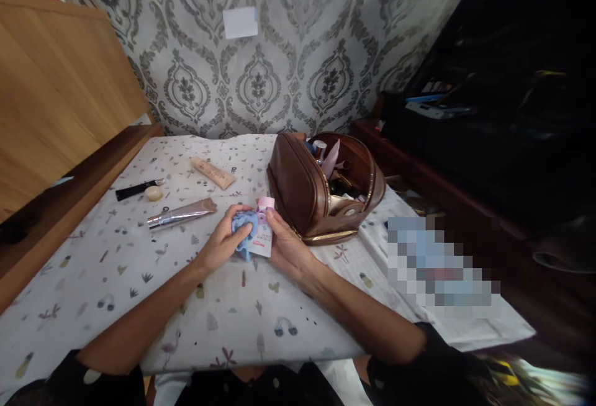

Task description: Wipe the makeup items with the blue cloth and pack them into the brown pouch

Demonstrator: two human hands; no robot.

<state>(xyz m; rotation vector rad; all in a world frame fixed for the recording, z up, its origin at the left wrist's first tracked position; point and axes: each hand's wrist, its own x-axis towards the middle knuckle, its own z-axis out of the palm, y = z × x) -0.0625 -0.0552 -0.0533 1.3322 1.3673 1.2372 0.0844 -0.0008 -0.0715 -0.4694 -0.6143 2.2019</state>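
Note:
My left hand [218, 248] is closed around a bunched light-blue cloth [244, 230], thumb on top. Close against it, my right hand [291, 241] grips a small flat white packet with a pink top [263, 241], its thumb near the pink end. Cloth and packet touch or overlap in front of me, just above the table. To the right of my hands an unzipped brown cosmetic bag [298, 182] stands open, with bottles, a pink item and other small things inside. What lies deeper in the bag is hidden.
On the patterned tablecloth [214, 322] to the left lie a beige tube [213, 172], a shiny silver-pink tube [181, 213], a black slim tube [139, 189] and a small cream-coloured round item [153, 193]. A wooden cabinet [65, 71] bounds the left side. A blurred patch [437, 263] covers the right edge.

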